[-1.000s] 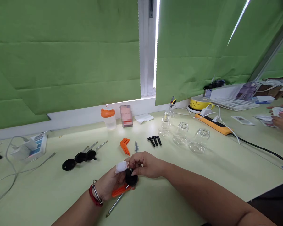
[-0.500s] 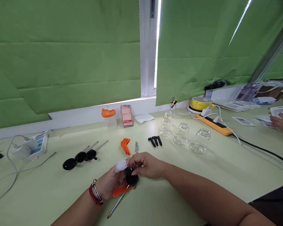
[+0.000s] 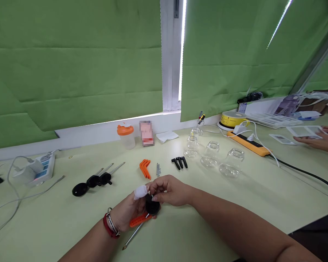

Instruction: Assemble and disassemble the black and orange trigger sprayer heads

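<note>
My left hand [image 3: 125,213], with a white wrap on one fingertip, is closed around a black round cap [image 3: 152,208]. From beneath the cap a metal rod [image 3: 132,237] slants down toward me. An orange handle [image 3: 139,220] crosses the rod and sits in the same grasp. My right hand [image 3: 171,191] pinches at the cap's upper end, and its fingers hide what lies between them. Just beyond are orange angled handles [image 3: 145,169], small metal screws [image 3: 157,169] and black L-shaped pieces [image 3: 179,162]. Left of my hands lie black caps with metal rods [image 3: 94,181].
Glass jars [image 3: 231,167] stand to the right, near an orange power strip [image 3: 248,143] with cables. A cup with an orange lid [image 3: 126,136] is by the wall. Chargers and white cables [image 3: 34,168] lie left. Another person's hands [image 3: 321,140] hold a white tray at far right.
My hands stay at the black cap, with the right fingers shifting slightly over its top. At far right, the other person's hands have moved farther into view with a white tray.
</note>
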Action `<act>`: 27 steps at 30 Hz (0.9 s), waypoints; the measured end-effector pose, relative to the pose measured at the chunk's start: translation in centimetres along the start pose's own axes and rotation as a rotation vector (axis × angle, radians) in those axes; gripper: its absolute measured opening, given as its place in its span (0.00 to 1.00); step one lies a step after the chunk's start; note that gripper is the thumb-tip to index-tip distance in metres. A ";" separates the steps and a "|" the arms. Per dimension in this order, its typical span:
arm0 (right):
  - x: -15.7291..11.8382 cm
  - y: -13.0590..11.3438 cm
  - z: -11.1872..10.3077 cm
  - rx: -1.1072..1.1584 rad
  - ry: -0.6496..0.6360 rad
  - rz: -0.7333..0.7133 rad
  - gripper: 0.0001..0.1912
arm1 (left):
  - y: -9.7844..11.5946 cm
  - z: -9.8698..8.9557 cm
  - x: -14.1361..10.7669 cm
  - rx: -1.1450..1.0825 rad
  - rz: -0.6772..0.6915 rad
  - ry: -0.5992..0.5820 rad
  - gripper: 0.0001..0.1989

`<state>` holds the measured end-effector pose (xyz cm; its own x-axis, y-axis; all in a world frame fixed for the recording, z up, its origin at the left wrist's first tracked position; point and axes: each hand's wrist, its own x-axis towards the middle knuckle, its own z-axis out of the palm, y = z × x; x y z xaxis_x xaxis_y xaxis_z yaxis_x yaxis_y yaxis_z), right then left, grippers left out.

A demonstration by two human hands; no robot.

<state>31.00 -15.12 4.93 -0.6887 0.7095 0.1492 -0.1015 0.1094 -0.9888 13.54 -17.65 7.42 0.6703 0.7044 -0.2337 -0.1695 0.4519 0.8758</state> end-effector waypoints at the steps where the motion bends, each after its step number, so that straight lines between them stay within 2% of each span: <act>1: 0.0 0.0 0.0 0.012 -0.006 0.002 0.07 | 0.0 0.0 0.0 0.013 -0.001 0.001 0.19; 8: 0.1 0.3 -0.2 0.108 -0.002 0.054 0.12 | -0.2 0.0 -0.1 0.025 -0.024 -0.012 0.20; 14: 0.0 0.2 -0.4 0.124 -0.005 0.068 0.12 | -0.5 -0.3 0.0 0.038 0.009 -0.057 0.21; 22: 0.0 0.4 -0.5 0.141 0.006 0.079 0.13 | -0.5 -0.1 0.0 0.041 0.049 -0.032 0.17; 27: 0.0 0.3 -0.4 0.148 -0.012 0.086 0.14 | -0.7 -0.4 0.1 0.057 0.036 -0.044 0.19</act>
<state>31.30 -14.81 4.59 -0.7079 0.7034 0.0646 -0.1459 -0.0561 -0.9877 13.44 -17.73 6.63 0.6960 0.6940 -0.1842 -0.1530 0.3940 0.9063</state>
